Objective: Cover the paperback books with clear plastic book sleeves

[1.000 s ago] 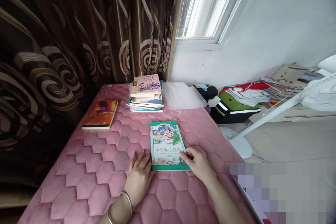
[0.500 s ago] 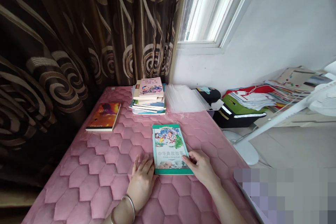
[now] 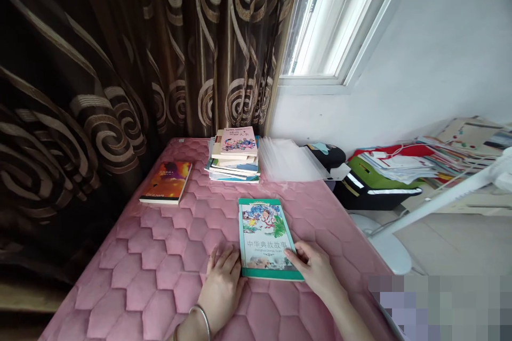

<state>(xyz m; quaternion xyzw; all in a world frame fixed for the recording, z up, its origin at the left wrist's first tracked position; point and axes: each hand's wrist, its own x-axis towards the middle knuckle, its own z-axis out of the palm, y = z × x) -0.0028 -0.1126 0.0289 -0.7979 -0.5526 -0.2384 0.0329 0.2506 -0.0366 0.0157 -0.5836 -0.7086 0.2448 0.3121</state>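
A green-bordered storybook [image 3: 264,240] lies face up on the pink quilted mattress [image 3: 156,298], its cover showing a picture above Chinese characters. My right hand [image 3: 316,269] grips its lower right edge, thumb on the cover and the other fingers along the side, partly hidden. At the lower left edge, my left hand [image 3: 224,285] rests palm down on the mattress, fingers stretched out and close against the book. Bracelets circle the left wrist.
An orange and black book [image 3: 167,181] lies at the left. A stack of books [image 3: 236,162] stands at the back, beside clear plastic sheets [image 3: 290,162]. A patterned curtain [image 3: 192,64] hangs behind. Off the mattress's right side are a white fan [image 3: 432,200] and a green and black box [image 3: 380,184].
The whole view has shifted, so everything appears lower and slightly further right. Both hands keep their places at the storybook, which has not visibly moved on the mattress.
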